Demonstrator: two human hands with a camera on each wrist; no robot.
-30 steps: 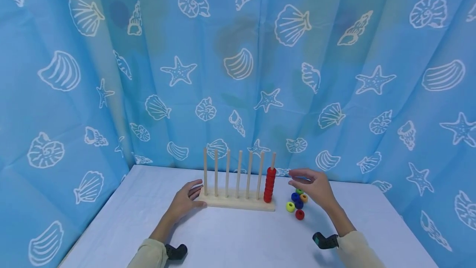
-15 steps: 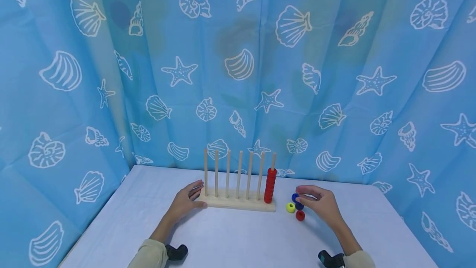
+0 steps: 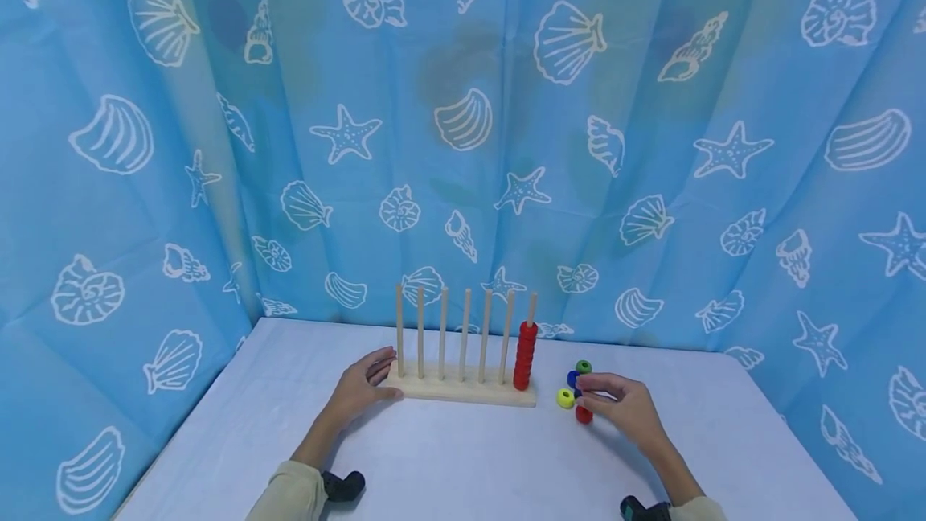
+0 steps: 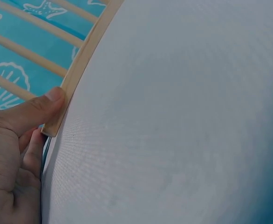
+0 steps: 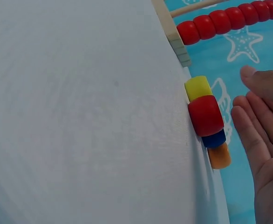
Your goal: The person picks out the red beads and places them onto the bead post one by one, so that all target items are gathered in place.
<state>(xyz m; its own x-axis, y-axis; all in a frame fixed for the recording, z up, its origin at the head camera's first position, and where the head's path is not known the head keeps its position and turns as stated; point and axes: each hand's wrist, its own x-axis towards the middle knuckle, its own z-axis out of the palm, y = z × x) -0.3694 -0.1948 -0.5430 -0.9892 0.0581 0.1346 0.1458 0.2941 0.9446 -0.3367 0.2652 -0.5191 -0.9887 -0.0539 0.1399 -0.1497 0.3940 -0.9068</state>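
Observation:
My left hand (image 3: 359, 389) grips the left end of a wooden peg stand (image 3: 463, 392), its thumb on the front of the base and fingers behind. Several red beads (image 3: 525, 356) are stacked on the stand's rightmost peg. My right hand (image 3: 631, 412) hovers over a small group of loose beads, its fingers loosely bent with nothing between them. In that group are a green bead (image 3: 583, 366), a blue bead (image 3: 573, 379), a yellow bead (image 3: 566, 399) and a red bead (image 3: 583, 416). An orange bead (image 5: 219, 156) shows in the right wrist view; the hand hides it in the head view.
The stand's other pegs (image 3: 443, 336) are bare. A white cloth (image 3: 463, 465) covers the table. Behind and at both sides hangs a blue curtain (image 3: 405, 248) with white shell prints.
My right hand has come down and slightly to the right over the loose beads. The green bead, covered half a second ago, shows again. The left hand stays on the stand.

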